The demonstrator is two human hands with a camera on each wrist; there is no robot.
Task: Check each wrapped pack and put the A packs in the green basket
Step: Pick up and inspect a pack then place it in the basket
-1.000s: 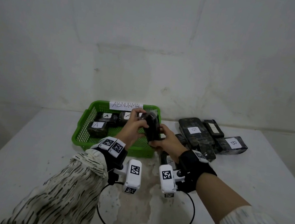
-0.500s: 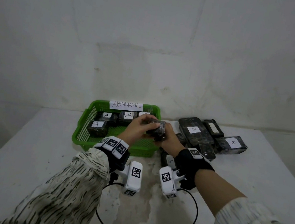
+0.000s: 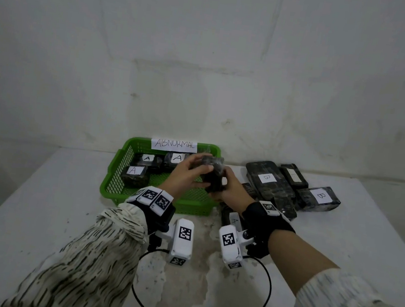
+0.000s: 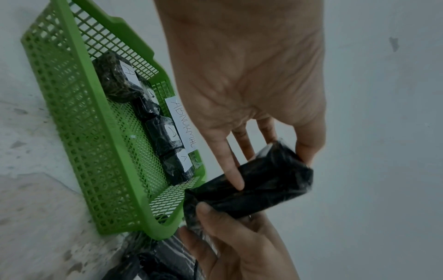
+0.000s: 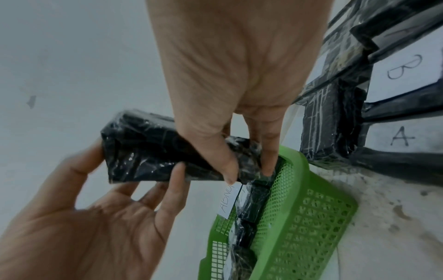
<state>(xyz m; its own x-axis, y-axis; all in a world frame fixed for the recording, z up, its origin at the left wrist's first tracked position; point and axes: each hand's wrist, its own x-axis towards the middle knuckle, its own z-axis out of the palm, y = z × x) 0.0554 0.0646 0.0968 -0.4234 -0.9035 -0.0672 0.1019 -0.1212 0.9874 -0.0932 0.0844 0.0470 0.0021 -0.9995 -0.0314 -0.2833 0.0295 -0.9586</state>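
Note:
Both hands hold one dark wrapped pack (image 3: 214, 178) in the air over the right rim of the green basket (image 3: 153, 202). My left hand (image 3: 199, 175) grips its far end between thumb and fingers (image 4: 236, 181). At the near end, my right hand (image 3: 222, 191) pinches it, thumb (image 5: 230, 170) on one face and fingers on the other. No label shows on the pack (image 4: 263, 189) (image 5: 143, 151) in any view. Several packs marked A (image 3: 133, 172) (image 4: 182, 163) lie along the back and left of the basket (image 4: 79, 75) (image 5: 311, 208).
A paper tag reading ABNORMAL (image 3: 174, 145) sits on the basket's back rim. Packs marked B (image 3: 265, 179) (image 3: 320, 196) lie in a group at the right. Another pack marked A (image 3: 235, 220) (image 5: 402, 138) lies on the table under my right wrist. Cables trail off the near table edge.
The pack stood on end a second ago. The hands then turned it on its side, carried it back toward the basket's far right corner, and now hold it tilted.

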